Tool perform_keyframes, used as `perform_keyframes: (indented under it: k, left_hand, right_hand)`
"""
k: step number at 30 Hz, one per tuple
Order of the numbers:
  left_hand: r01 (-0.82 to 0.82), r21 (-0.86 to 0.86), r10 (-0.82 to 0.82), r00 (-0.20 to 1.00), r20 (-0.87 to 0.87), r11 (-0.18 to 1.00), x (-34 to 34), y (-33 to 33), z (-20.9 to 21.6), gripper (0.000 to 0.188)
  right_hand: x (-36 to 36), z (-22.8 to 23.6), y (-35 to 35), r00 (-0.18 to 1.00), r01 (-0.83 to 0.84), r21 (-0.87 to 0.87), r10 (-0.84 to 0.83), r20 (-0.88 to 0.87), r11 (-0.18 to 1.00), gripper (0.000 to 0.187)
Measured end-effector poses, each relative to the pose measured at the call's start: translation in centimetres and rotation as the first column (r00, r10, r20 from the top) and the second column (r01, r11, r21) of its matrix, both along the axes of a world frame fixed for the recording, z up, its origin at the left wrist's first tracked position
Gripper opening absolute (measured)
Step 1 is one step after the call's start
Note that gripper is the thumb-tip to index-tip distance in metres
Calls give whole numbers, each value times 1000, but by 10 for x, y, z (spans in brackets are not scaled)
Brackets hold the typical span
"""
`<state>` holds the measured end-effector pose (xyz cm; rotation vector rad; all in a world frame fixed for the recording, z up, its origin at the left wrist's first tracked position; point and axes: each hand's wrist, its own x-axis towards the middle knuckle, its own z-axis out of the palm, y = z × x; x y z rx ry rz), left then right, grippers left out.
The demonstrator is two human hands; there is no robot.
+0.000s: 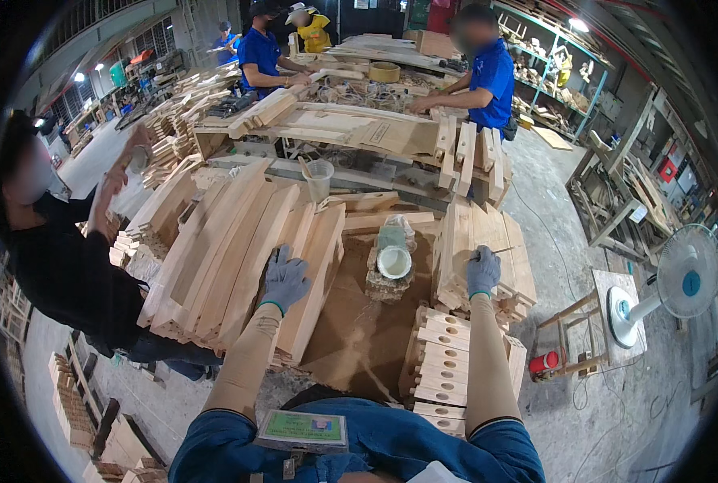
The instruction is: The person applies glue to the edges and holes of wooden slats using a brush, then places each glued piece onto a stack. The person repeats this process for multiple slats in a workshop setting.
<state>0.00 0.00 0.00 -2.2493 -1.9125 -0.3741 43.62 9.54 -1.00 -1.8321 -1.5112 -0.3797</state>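
Observation:
My left hand [284, 279], in a grey glove, lies on the left stack of long pale wooden boards [238, 258], its fingers stretched and a little apart. My right hand [483, 272], gloved alike, is on the right stack, its fingers bent close together over a wooden piece [501, 241]; its far side is hidden. Between the hands a white cup of pale paste [393, 262] sits on a crusted block on the brown tabletop [335, 322]. Nearer me on the right is a row of wooden pieces with oval holes [443, 354].
A person in black [61, 249] stands close at the left. Across the bench work people in blue shirts [488, 80]. A clear plastic cup [318, 179] stands behind the left stack. On the right, a fan [681, 274] rests on a wooden stool beside a red can [544, 361].

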Motion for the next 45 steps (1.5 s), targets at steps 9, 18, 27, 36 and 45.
perform_keyframes:
  k: [9,18,27,36,45]
  left_hand:
    - [-30,-24,28,996,-86,999,0,3,-5,38]
    - [-32,-44,28,995,-92,999,-1,5,-5,38]
    - [-21,-23,19,997,-71,1000,-3,7,-10,37]
    - [-23,-20,21,996,-84,1000,-5,7,-11,36]
    - [-10,15,11,998,-60,1000,-1,6,-9,23]
  right_hand:
    - [1,4,2,1000,-2,-14,2,10,1000,7]
    - [-5,4,0,1000,-14,83,15,-1,996,8]
    - [-3,4,0,1000,-14,90,13,3,996,7]
    - [-5,4,0,1000,-10,52,11,-17,999,8]
    - [1,0,0,1000,-3,-2,3,1,1000,9]
